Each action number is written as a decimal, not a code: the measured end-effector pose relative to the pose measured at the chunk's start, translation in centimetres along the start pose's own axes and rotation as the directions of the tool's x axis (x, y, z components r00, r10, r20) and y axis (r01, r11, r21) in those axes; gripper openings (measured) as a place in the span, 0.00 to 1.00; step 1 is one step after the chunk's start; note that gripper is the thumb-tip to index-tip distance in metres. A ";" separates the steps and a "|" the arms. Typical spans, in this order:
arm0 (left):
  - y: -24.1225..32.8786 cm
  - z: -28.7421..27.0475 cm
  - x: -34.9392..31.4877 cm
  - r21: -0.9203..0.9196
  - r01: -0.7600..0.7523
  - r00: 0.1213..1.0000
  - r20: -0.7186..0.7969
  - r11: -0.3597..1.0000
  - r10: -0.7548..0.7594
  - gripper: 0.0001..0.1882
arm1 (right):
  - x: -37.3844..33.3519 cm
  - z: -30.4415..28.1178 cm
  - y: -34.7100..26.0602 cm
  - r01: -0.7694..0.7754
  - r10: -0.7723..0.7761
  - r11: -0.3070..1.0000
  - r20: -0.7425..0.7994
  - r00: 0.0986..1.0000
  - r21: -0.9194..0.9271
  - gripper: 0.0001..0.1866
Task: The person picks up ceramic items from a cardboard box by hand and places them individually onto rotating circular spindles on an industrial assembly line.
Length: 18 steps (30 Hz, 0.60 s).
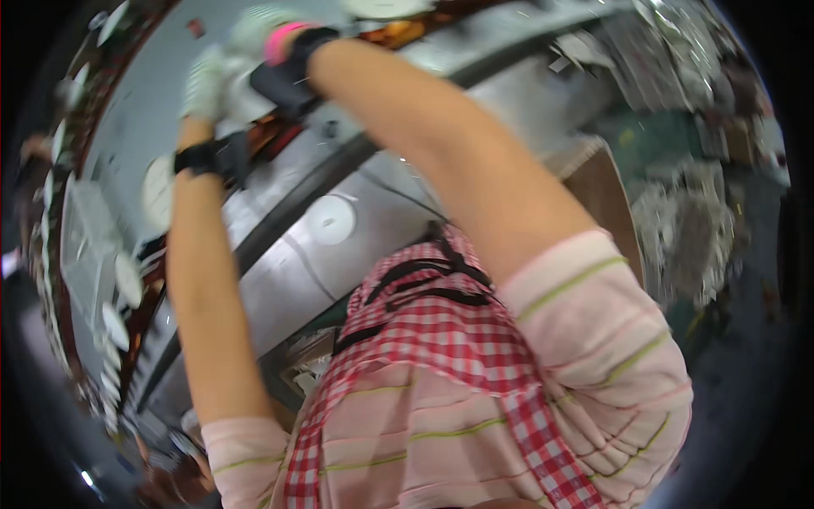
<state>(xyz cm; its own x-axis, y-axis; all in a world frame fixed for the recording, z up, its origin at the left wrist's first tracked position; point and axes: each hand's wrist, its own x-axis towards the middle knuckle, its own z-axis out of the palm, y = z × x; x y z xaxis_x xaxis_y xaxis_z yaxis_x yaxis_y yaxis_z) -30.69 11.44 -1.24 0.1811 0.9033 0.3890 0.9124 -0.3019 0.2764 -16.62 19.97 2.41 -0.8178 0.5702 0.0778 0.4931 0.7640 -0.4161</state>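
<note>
Both my hands reach far ahead to the upper left, in pale gloves with faint stripes and dark bands with boxy devices at the wrists. My left hand (pixel 204 85) is upright beside a whitish, blurred piece (pixel 245 100). Just beyond and to the right, my right hand (pixel 257 32) bends over toward the same piece, a pink band at its wrist. Motion smears the fingers of both hands, so whether they grip the piece is unclear. Under them, orange-brown and dark parts (pixel 270 136) lie along a grey conveyor-like surface (pixel 148 93).
A white round disc (pixel 331 219) lies on the metal ledge (pixel 288 263) close to my body. Further white discs (pixel 128 280) line the left side, by a clear plastic tray (pixel 87 242). On the right are a cardboard box (pixel 604 187) and clear plastic packaging (pixel 685 229).
</note>
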 end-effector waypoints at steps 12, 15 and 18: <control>-7.7 -0.2 -13.0 -0.143 0.546 0.805 -0.183 0.825 -0.565 0.19 | -43.9 1.6 9.1 0.475 -0.394 0.650 -0.273 0.878 0.593 0.14; -2.7 0.0 -13.8 -0.004 0.571 0.787 -0.281 0.821 -0.549 0.22 | -56.0 -0.3 14.1 -0.222 0.675 -0.290 0.364 0.642 0.931 0.17; 5.9 -0.2 -12.5 -0.082 0.670 0.632 -0.457 0.738 -0.626 0.26 | -68.3 10.2 25.3 -0.338 0.973 -0.224 0.232 -0.018 0.914 0.22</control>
<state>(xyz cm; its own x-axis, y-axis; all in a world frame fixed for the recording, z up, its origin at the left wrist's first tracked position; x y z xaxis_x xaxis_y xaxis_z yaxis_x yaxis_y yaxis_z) -27.59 -1.68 -4.29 -0.6240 0.6210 0.4744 0.7641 0.3576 0.5369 48.71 -2.77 -22.65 0.4253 0.6630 -0.6161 -0.1048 -0.6400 -0.7612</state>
